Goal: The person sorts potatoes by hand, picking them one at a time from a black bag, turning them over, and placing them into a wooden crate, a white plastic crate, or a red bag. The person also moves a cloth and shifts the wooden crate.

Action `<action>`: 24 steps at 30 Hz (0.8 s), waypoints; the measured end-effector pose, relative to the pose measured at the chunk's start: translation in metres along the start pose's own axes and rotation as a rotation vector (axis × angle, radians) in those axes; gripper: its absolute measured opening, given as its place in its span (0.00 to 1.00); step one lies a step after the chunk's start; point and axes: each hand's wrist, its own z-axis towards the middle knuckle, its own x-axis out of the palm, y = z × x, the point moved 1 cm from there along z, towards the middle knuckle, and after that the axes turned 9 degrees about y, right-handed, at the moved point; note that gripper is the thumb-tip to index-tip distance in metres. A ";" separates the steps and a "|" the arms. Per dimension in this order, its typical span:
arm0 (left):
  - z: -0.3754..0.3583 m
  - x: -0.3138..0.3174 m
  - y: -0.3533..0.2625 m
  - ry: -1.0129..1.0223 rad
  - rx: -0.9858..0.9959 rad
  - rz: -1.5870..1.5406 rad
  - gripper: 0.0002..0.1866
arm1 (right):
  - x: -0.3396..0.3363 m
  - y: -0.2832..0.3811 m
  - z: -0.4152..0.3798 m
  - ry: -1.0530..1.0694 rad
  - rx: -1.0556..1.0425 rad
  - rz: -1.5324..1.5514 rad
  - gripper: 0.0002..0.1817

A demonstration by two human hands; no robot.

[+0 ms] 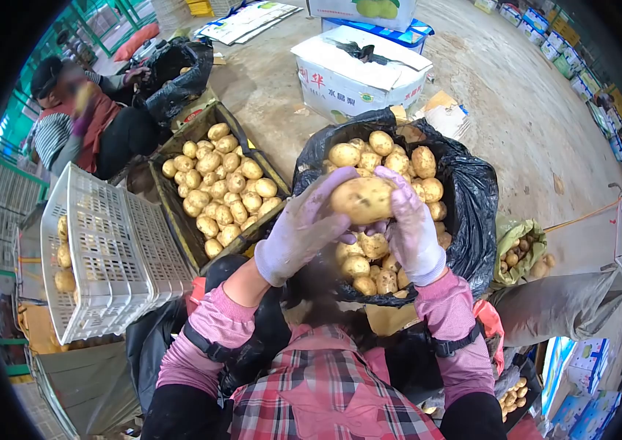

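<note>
A large yellow potato [361,200] with dark spots is held up between my two gloved hands. My left hand [300,227], in a dirty pale purple glove, grips its left end, the thumb along its lower side. The gloved fingers of my right hand [412,227] close on its right end. Right below is a box lined with a black plastic bag [472,213], filled with potatoes [369,265]; my hands hide part of them. To the left, a dark wooden crate [275,170] holds many more potatoes [215,183].
A white plastic basket [120,249] with some potatoes stands at left. A co-worker [83,117] sits beyond it by another black-bagged container [179,77]. Ahead is a white carton [358,77]. A green sack of potatoes [520,249] lies at right.
</note>
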 end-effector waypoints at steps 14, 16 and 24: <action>0.001 0.002 0.023 -0.186 0.113 0.403 0.32 | 0.000 -0.010 0.003 -0.073 -0.204 -0.593 0.33; 0.002 -0.001 0.025 -0.110 0.222 0.940 0.33 | -0.005 -0.011 0.003 -0.091 -0.198 -0.685 0.31; 0.000 0.001 0.019 -0.097 0.151 0.896 0.36 | 0.005 -0.007 -0.006 -0.147 -0.001 -0.485 0.25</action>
